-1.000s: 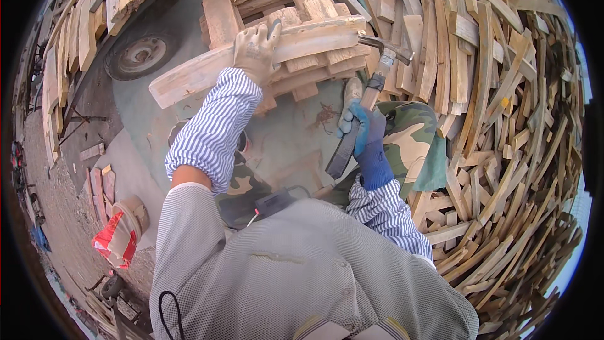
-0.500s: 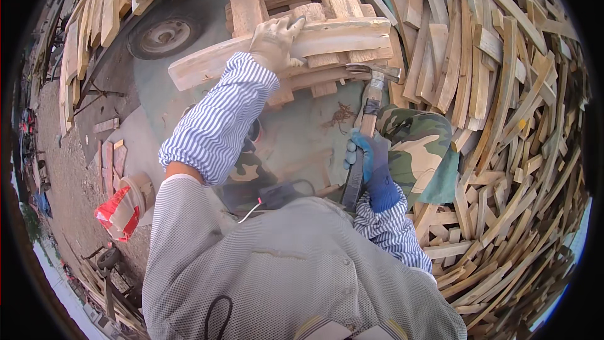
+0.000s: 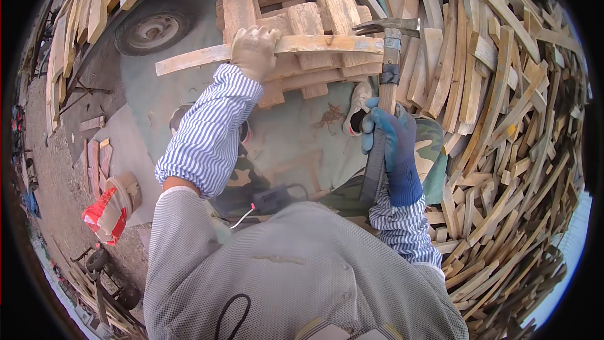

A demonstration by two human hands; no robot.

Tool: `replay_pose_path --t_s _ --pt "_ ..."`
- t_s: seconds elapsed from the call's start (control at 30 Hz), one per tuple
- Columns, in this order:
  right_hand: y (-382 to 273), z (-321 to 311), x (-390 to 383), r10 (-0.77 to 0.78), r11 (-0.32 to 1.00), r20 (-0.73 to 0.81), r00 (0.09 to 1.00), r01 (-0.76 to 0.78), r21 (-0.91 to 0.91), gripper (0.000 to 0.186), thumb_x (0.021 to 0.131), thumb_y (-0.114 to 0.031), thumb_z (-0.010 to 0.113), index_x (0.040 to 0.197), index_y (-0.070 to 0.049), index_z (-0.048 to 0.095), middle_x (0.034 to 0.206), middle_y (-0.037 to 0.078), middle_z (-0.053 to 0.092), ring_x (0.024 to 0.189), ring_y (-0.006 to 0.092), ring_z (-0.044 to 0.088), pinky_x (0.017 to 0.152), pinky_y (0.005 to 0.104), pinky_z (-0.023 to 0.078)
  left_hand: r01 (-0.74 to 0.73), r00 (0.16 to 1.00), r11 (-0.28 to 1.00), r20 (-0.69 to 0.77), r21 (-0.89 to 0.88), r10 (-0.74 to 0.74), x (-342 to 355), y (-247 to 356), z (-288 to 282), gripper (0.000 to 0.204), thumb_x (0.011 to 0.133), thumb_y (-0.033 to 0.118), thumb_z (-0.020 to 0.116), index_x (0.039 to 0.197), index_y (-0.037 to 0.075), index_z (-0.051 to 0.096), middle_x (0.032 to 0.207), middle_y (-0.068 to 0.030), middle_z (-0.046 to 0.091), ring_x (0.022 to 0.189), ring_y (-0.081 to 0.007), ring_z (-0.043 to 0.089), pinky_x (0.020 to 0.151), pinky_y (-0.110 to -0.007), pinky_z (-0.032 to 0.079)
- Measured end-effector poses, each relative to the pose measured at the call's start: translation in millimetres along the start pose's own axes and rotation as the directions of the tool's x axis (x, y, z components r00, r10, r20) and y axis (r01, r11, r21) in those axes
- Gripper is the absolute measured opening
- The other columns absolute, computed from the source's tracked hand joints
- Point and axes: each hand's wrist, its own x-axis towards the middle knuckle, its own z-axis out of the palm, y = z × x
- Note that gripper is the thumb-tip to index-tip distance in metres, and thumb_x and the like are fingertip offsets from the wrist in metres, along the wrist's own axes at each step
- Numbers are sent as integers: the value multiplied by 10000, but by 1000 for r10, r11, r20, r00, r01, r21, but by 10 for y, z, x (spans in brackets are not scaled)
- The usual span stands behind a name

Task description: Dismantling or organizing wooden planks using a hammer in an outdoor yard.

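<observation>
My left hand (image 3: pixel 253 51), in a pale work glove, grips a long wooden board (image 3: pixel 314 44) with its fingers wrapped over the upper edge. The board's narrow side faces up, and it lies across a stack of crossed wood pieces (image 3: pixel 306 24). In a blue glove, my right hand (image 3: pixel 394 133) is closed round the handle of a claw hammer (image 3: pixel 389 92). Black tape wraps the handle below the metal head. In the picture, the hammer's head overlaps the board's right end; whether they touch I cannot tell.
Loose wooden slats (image 3: pixel 491 107) are heaped all along the right. A wheel (image 3: pixel 152 31) lies at upper left, below more stacked boards (image 3: pixel 100 3). At lower left stands a bucket (image 3: pixel 128 192) with a red-and-white bag (image 3: pixel 104 217). A shoe (image 3: pixel 358 106) shows beside the stack.
The board has turned from its broad face to its narrow edge, with my left hand shifting slightly left. My right hand has lifted the hammer up toward the board's right end.
</observation>
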Motion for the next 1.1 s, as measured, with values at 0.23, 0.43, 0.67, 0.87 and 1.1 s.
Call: replay_pose_path --t_s 0.23,0.43,0.67,0.87,1.1 --pt "88 101 -9 144 989 -17 989 -143 45 359 946 -201 620 1200 51 591 758 83 637 523 160 611 443 294 499 -49 976 997 -216 -63 34 -228 122 160 324 776 128 696 1098 150 679 958 -45 674 978 -245 652 802 -436 509" --pt "8 228 -94 276 936 22 961 -274 222 337 1006 -210 562 1246 25 584 767 61 627 582 158 615 490 314 519 -77 970 996 -234 -40 66 -386 221 181 371 758 128 701 1125 180 675 1013 -32 639 965 -252 631 801 -431 509" --pt "-3 258 -141 281 958 7 960 -280 -64 357 938 -147 557 1219 73 549 700 109 617 477 197 591 440 311 495 -77 972 995 -228 -61 61 -398 175 185 385 748 140 699 1129 187 672 1037 -24 641 980 -242 622 804 -426 507" --pt "689 119 -130 147 982 -33 989 -150 -118 374 908 -164 591 1203 60 538 693 123 613 479 200 592 447 305 496 -47 992 997 -117 -59 40 -257 186 108 308 824 179 700 1131 195 681 1039 4 628 1016 -220 606 848 -416 481" --pt "198 50 -209 238 968 6 971 -238 85 318 955 -159 603 1199 45 586 716 95 626 516 183 616 462 320 504 6 990 996 -142 -91 -19 -427 201 239 506 797 118 689 1297 190 649 1072 -27 633 1051 -262 607 859 -433 502"
